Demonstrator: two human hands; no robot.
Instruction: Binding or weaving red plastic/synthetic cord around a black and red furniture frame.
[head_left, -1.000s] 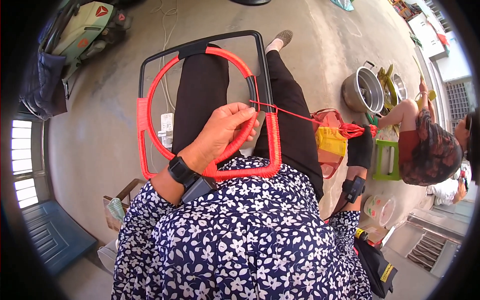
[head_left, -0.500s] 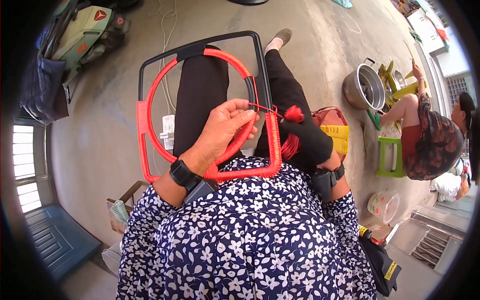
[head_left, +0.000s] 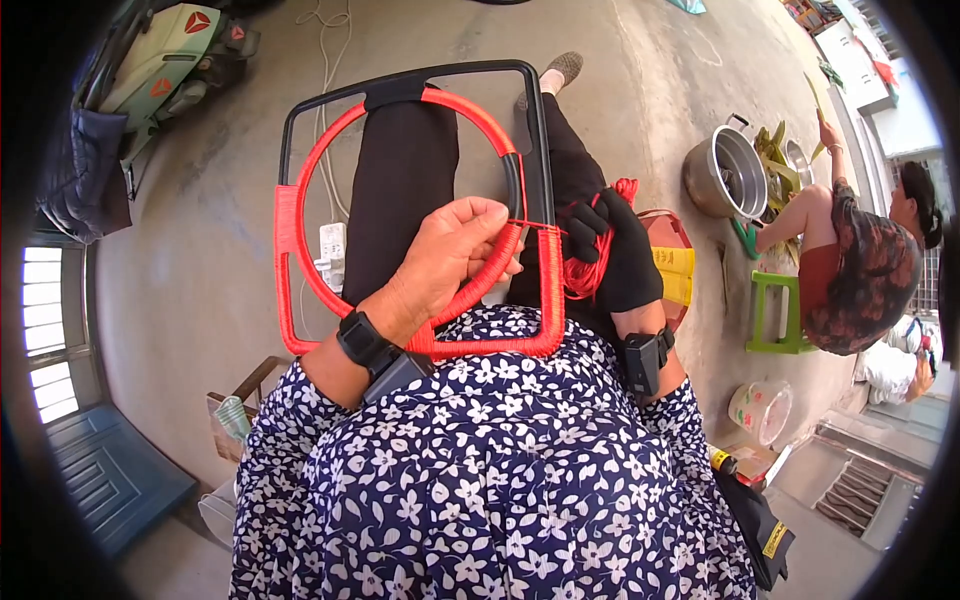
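Observation:
A black rectangular frame (head_left: 535,110) with a round inner ring (head_left: 475,118) rests over my lap, much of both wrapped in red cord. The ring's right side still shows a bare black stretch. My bare left hand (head_left: 440,250) curls around the ring just below that stretch, thumb and forefinger pressed together over the wrapping. From there a short red strand runs across the frame's right bar to my right hand (head_left: 628,260). That hand, in a black glove, has its fingers closed on a bundle of red cord (head_left: 586,278), with loops hanging below and an end sticking up.
Beyond my right hand lie a red box-like thing with a yellow label (head_left: 677,270) and a large metal pot (head_left: 712,180). Another person sits by a green stool (head_left: 775,312), one hand on long leaves. A white power strip (head_left: 333,245) lies beside my left leg.
My right hand has come up from beneath the cord bundle and now has its fingers around it. The strand runs straighter between the hands. The frame has shifted slightly right.

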